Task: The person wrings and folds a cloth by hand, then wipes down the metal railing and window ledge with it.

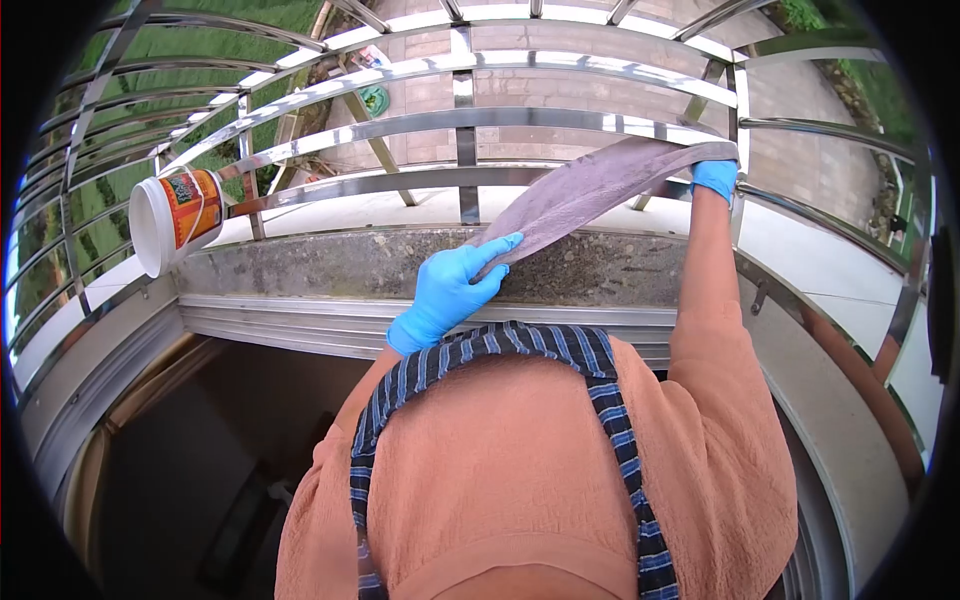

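The left hand (448, 292) and right hand (714, 176), both gloved in blue, are pinching a mauve cloth (600, 185) taut by its ends across the steel railing (470, 120), fingers closed on it, and it is looking light, soft and limp, while the white tub (175, 218) is showing no readable label

Blue gloves cover the left hand (447, 290) and right hand (714, 178); the cloth (600, 185) is greyish mauve, the tub (178, 215) white with an orange label, the railing (460, 125) silver.
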`<state>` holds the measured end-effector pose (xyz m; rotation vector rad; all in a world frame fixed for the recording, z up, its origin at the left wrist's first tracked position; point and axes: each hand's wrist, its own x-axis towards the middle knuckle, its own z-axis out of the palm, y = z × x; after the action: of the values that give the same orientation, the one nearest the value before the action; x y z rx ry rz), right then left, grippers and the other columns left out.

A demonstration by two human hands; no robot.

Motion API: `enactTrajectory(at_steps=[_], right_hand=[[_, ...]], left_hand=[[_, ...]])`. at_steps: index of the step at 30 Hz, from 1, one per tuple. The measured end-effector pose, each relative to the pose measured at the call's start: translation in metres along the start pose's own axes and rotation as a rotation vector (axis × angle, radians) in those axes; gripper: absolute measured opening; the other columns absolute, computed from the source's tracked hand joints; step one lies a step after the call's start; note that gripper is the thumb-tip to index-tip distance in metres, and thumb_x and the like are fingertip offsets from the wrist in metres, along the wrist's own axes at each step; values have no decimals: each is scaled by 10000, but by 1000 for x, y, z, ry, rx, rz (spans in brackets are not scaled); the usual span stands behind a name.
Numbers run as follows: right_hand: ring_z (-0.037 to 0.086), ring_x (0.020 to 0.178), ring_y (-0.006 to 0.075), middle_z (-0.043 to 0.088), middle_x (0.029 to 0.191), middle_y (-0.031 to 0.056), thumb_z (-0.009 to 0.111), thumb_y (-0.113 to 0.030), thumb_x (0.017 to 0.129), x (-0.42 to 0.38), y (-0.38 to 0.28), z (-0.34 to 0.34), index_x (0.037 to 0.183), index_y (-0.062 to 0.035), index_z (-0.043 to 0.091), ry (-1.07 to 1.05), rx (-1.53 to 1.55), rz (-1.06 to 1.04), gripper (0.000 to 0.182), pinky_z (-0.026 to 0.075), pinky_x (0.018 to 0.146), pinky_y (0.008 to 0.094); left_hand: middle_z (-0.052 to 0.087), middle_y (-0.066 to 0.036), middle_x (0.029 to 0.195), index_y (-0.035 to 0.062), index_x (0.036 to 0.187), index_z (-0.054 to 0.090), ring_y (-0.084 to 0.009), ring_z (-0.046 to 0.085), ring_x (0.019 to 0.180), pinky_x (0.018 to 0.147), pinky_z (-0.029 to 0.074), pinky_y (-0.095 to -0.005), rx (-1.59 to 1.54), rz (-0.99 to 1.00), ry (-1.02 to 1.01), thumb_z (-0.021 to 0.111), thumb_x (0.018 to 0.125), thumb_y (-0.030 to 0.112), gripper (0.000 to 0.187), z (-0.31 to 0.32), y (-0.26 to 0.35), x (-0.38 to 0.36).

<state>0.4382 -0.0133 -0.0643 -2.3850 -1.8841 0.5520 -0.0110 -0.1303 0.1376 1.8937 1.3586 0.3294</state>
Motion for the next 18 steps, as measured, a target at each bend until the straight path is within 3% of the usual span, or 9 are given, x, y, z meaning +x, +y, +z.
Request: enactTrajectory(at_steps=[3, 5, 9, 10, 12, 13, 14, 16, 18], right_hand=[[629, 951, 265, 683, 1029, 100, 445, -291, 906, 4, -7, -1, 982, -97, 681, -39, -363, 148, 315, 489, 878, 373], [605, 969, 281, 660, 1031, 141, 454, -273, 901, 32, 55, 84, 1006, -51, 648, 162, 5, 48, 313, 483, 882, 402], [597, 927, 239, 651, 1004, 126, 481, -159, 856, 8, -34, 77, 998, -37, 627, 301, 103, 172, 237, 484, 845, 360], [595, 916, 228, 649, 997, 122, 488, -131, 845, 1, -63, 83, 996, -33, 621, 343, 297, 197, 223, 484, 836, 350], [591, 895, 208, 644, 983, 115, 502, -75, 823, -11, -134, 95, 992, -26, 610, 345, 1707, 332, 206, 485, 817, 329], [589, 884, 197, 642, 976, 111, 509, -46, 811, -20, -168, 99, 990, -23, 605, 318, 2001, 416, 204, 485, 808, 318], [587, 874, 187, 640, 969, 107, 516, -18, 800, -29, -199, 104, 988, -19, 600, 245, 2059, 397, 205, 485, 799, 307], [582, 852, 166, 635, 955, 99, 530, 39, 778, -42, -245, 111, 984, -12, 589, 121, 1783, 221, 220, 486, 780, 286], [578, 826, 159, 630, 950, 96, 534, 59, 776, -48, -268, 113, 957, -10, 574, 23, 1132, 41, 198, 491, 766, 282]], left_hand=[[515, -78, 578, 267, 1184, 653, -236, 547, 518, 526, 471, -355, -39, 68, 26, 687, 782, 184, 412, 15, 6, 11], [560, -80, 612, 233, 1189, 653, -195, 576, 529, 535, 484, -335, -13, 26, -13, 681, 783, 153, 415, 14, 2, 8], [636, -88, 710, 159, 1192, 652, -147, 629, 612, 589, 505, -297, -239, -169, 130, 671, 784, 91, 414, -1, -9, -12], [650, -92, 735, 143, 1191, 651, -142, 636, 632, 601, 507, -290, -208, -187, 160, 668, 785, 78, 412, -1, -20, -19], [673, -95, 791, 125, 1188, 653, -144, 645, 665, 626, 510, -282, -149, -220, 201, 664, 789, 63, 404, -4, -33, -28], [683, -96, 821, 124, 1184, 655, -151, 647, 678, 640, 511, -282, -120, -240, 207, 663, 792, 62, 398, -7, -35, -34], [694, -96, 851, 122, 1181, 656, -157, 649, 692, 654, 511, -282, -88, -263, 211, 661, 794, 60, 392, -10, -35, -39], [699, -106, 914, 115, 1176, 658, -161, 652, 725, 685, 511, -286, -101, -217, 273, 663, 795, 62, 385, -11, -32, -44], [701, -110, 966, 110, 1172, 660, -164, 658, 763, 715, 511, -289, -116, -229, 293, 667, 793, 64, 381, -9, -29, -49]])
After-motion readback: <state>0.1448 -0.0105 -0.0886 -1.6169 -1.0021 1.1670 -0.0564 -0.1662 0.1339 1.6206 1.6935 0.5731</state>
